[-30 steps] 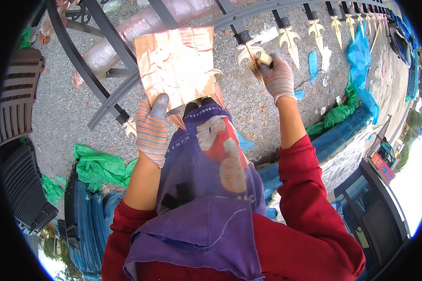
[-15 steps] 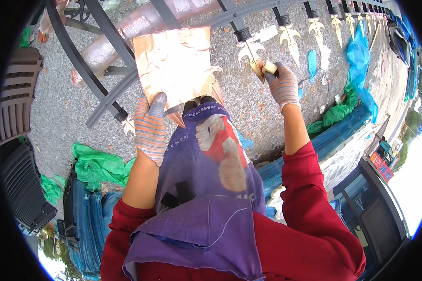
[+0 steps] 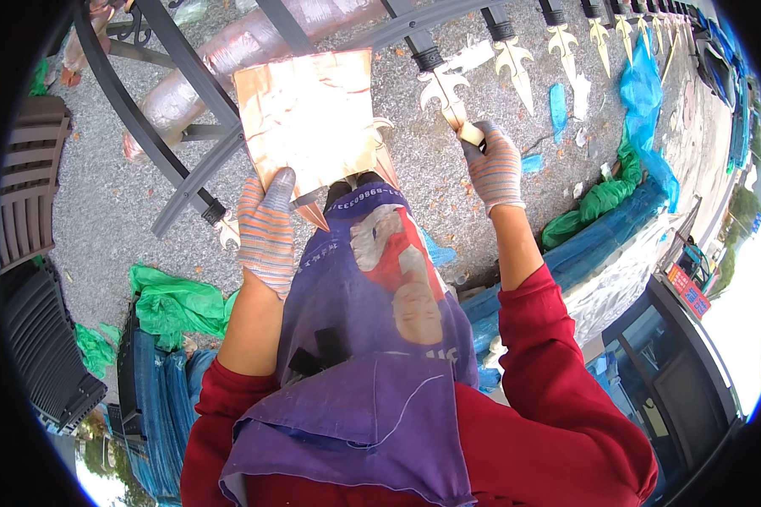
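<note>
Gold-coloured foil, a thin creased sheet point(image 3: 309, 118), lies flat across the dark fence bars just beyond the left hand point(image 3: 266, 230). That hand, in a striped knit glove, is closed on the sheet's near lower edge, thumb on top and fingers underneath as far as the head view shows; the sheet's long axis runs away from the person, up the picture. Across to the right, well apart from the sheet, the right hand point(image 3: 492, 165) in a matching glove is closed around a small pale brush handle point(image 3: 469, 133), whose tip touches the base of a gilded spearhead finial point(image 3: 444, 89). This finial's long axis points up and slightly left, away from the hand, so the brush meets it from below. The right hand is clearly the nearer one to the finial; the left is the nearer one to the sheet. More finials point(image 3: 516, 63) follow in a row to the upper right along the same rail. A purple apron point(image 3: 372, 338) hangs between the two red-sleeved forearms, above a gravel floor point(image 3: 101, 220) with green plastic bags point(image 3: 173, 304).
</note>
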Tool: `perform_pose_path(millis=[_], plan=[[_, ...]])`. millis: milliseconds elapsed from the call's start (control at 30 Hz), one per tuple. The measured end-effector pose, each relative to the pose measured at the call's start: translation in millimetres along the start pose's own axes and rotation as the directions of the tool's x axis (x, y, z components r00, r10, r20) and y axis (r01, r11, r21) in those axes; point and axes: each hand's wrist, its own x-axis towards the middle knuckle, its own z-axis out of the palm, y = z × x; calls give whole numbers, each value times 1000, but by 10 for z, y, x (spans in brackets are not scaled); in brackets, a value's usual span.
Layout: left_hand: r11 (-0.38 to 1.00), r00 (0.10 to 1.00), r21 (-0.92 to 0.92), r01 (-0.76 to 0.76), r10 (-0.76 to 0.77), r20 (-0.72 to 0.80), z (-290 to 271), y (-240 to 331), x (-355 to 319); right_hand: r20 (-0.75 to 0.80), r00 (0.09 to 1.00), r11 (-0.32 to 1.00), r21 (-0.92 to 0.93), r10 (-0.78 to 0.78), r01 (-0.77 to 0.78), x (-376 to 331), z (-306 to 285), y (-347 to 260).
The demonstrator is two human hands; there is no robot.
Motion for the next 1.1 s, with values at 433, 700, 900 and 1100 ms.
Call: perform_pose_path(millis=[433, 700, 900, 1100], plan=[[990, 997, 118, -74, 71, 29, -194, -82, 111, -39, 998, 995, -86, 44, -48, -255, -60, 211], [893, 943, 306, -331, 307, 125, -214, -243, 122, 6, 990, 987, 82, 140, -140, 57, -29, 11], [993, 994, 35, -109, 108, 20, -49, 15, 90, -56, 973, 945, 259, 223, -201, -262, -85, 247], [975, 987, 154, -160, 160, 13, -23, 38, 74, 8, 953, 945, 126, 302, -301, -175, 18, 175]])
